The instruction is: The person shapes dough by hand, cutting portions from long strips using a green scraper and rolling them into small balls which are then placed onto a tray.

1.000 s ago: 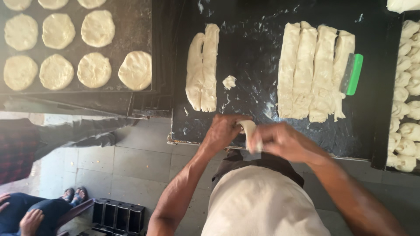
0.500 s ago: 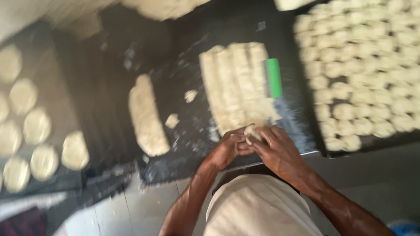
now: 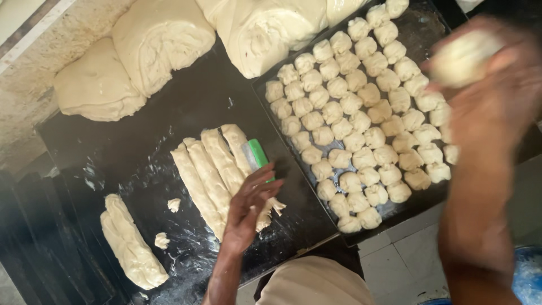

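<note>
Black worktop [image 3: 169, 113], tray [image 3: 420, 17] full of dough balls [image 3: 361, 121], right hand [image 3: 491, 96] gripping dough piece [image 3: 463, 56], left hand [image 3: 248, 206] loose on dough strips [image 3: 212, 172]

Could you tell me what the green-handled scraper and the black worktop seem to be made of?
The scraper looks like a dull grey metal blade with a glossy green plastic grip, though the left hand partly covers it. The worktop seems to be dark polished stone or oiled metal: it shows wet-looking sheen and pale smears.

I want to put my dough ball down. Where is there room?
Bare black worktop lies between the big dough heaps and the dough strips. A smaller patch sits between the strips and the lone dough log. The tray of dough balls is crowded except its far corner.
</note>
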